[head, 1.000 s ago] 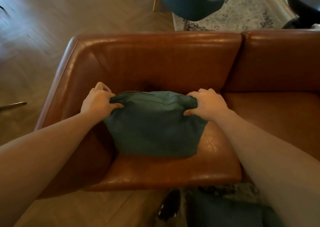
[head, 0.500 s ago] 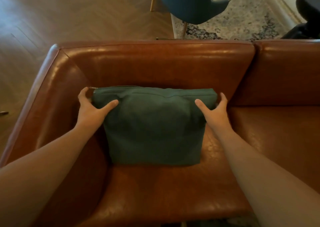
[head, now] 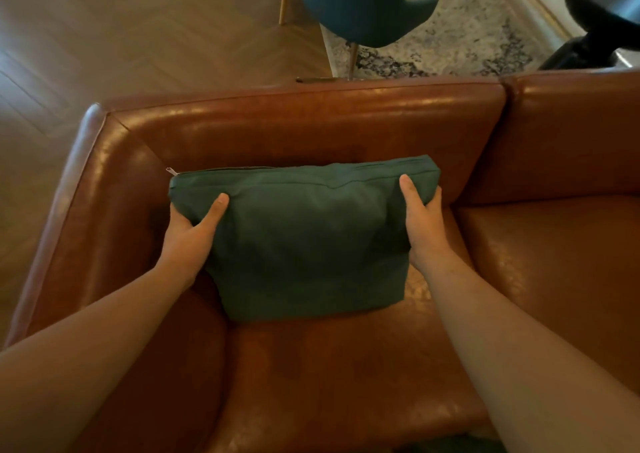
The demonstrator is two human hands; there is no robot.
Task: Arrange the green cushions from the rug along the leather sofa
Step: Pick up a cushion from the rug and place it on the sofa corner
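Observation:
One green cushion (head: 304, 238) stands upright on the left seat of the brown leather sofa (head: 311, 116), its zipped top edge leaning on the backrest. My left hand (head: 188, 234) grips its left side, thumb on the front and fingers hidden behind. On the cushion's right side my right hand (head: 424, 224) holds it the same way.
The sofa's left armrest (head: 69, 217) is close beside the cushion. The right seat (head: 554, 262) is bare. Behind the sofa stand a teal chair (head: 360, 2) on a patterned rug (head: 467, 44) and a black stool (head: 606, 5). A dark green shape (head: 450, 445) shows at the bottom edge.
My hands let go of the cushion's bunched top corners and now hold its two sides lower down. The cushion has spread out and stands taller against the backrest.

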